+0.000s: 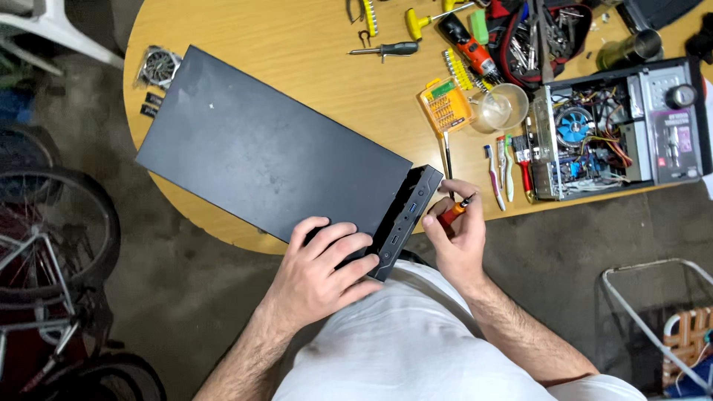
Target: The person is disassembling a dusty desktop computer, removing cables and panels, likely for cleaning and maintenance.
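Computer case (267,156), black and flat-sided, lies on its side on the table (312,59), its front panel overhanging the near edge toward you. Your left hand (323,271) rests spread and flat on its near corner. Your right hand (457,234), just beside the front panel, pinches a small orange-handled screwdriver (454,210).

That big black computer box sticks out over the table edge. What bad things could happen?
The black computer case hangs partly off the wooden table, steadied only by the left hand, so it might tip or slide off. The right hand holds a small orange screwdriver close to the case's front panel; a slip could scratch it or poke a finger.
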